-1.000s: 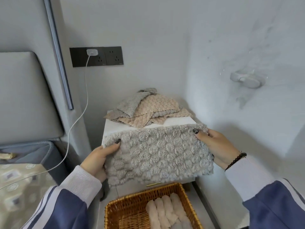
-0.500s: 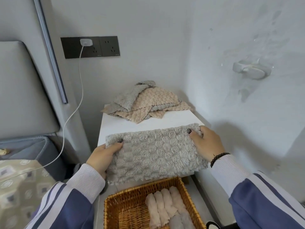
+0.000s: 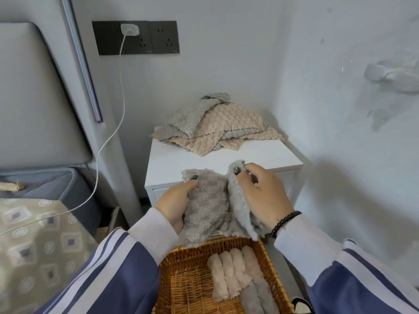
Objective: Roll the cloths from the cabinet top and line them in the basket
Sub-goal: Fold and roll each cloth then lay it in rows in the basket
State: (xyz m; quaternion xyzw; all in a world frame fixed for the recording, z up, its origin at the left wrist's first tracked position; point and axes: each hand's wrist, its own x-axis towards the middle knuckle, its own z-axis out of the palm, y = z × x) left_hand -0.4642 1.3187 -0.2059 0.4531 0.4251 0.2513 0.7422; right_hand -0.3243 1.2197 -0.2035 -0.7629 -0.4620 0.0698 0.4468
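While my left hand [image 3: 174,200] and right hand [image 3: 260,196] each pinch a top corner of the grey cloth [image 3: 208,205], it hangs doubled between them over the wicker basket [image 3: 179,275], before the cabinet's [image 3: 260,152] front edge. Rolled cloths [image 3: 235,275] line the basket's right side; unrolled cloths [image 3: 215,125] heap at the cabinet top's back edge.

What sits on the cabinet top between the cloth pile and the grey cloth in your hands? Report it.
Nothing: in the head view, only bare white cabinet top separates the cloth pile from the grey cloth held by the left hand and right hand.
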